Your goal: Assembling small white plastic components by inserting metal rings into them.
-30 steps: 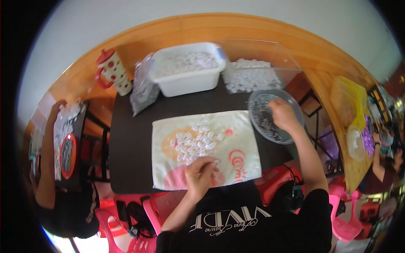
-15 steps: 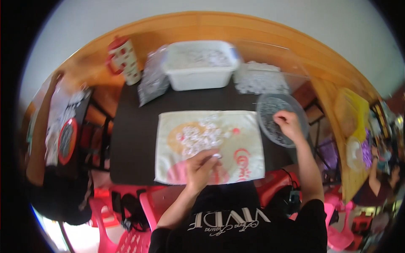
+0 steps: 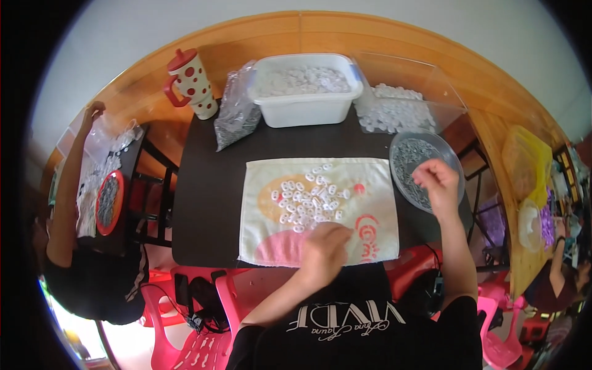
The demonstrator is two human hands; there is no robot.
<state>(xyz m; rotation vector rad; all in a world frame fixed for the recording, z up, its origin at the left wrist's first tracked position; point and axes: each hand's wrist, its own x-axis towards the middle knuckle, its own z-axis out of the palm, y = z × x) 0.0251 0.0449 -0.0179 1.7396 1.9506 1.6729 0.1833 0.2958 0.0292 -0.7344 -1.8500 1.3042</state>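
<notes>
Over the front of a printed cream towel (image 3: pixel 259 237), my left hand (image 3: pixel 325 251) is closed with curled, motion-blurred fingers; what they hold cannot be made out. Just beyond it, small white oval plastic pieces with holes (image 3: pixel 306 200) lie scattered on the cloth. My right hand (image 3: pixel 439 184) hovers above the right side of a clear round bowl (image 3: pixel 457 165), thumb and fingers pinched together. Anything between those fingertips is too small to see. Many thin grey metal pieces, like nails or screws (image 3: pixel 408 165), fill the bowl.
Behind the towel stand a white tub (image 3: pixel 305 111) of white pieces, a bag of grey metal pieces (image 3: pixel 234 123) and a spotted tumbler (image 3: pixel 194 86). A clear tray of white pieces (image 3: pixel 398 111) sits back right. Another person's arm (image 3: pixel 65 185) is at the left table, near a red bowl (image 3: pixel 100 213).
My left hand has moved right along the towel's front, and a white piece visible at its fingertips earlier no longer shows. My right hand stays over the bowl, still pinched. The view has shifted slightly.
</notes>
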